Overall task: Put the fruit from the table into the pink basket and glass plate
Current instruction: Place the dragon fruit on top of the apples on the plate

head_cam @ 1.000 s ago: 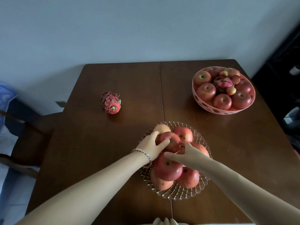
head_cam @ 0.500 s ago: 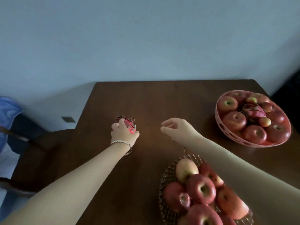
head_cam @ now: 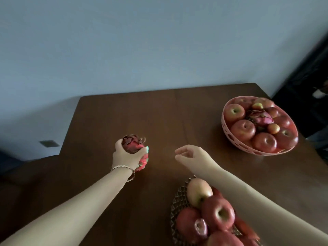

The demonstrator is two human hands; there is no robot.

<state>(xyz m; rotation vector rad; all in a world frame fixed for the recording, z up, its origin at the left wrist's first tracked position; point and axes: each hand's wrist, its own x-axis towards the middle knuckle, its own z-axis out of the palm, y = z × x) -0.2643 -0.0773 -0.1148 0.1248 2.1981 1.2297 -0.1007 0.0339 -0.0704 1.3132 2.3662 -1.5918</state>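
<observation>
A red dragon fruit (head_cam: 133, 146) is at the table's middle left, and my left hand (head_cam: 126, 156) grips it with fingers curled round it. My right hand (head_cam: 190, 155) hovers over the table centre, fingers loosely curled and holding nothing. The pink basket (head_cam: 236, 142) stands at the far right, filled with red apples, a dragon fruit and small fruit. The glass plate (head_cam: 178, 199) sits near the front edge, piled with red apples and one paler apple; my right forearm passes over its right side.
The dark wooden table (head_cam: 177, 118) stands against a pale wall. A dark chair (head_cam: 26, 174) is at its left side. Dark furniture (head_cam: 308, 89) stands to the right of the table.
Both hands left the apples on the glass plate. My left hand reached to the dragon fruit and closed round it; my right hand came to the table's centre. The view tilted up.
</observation>
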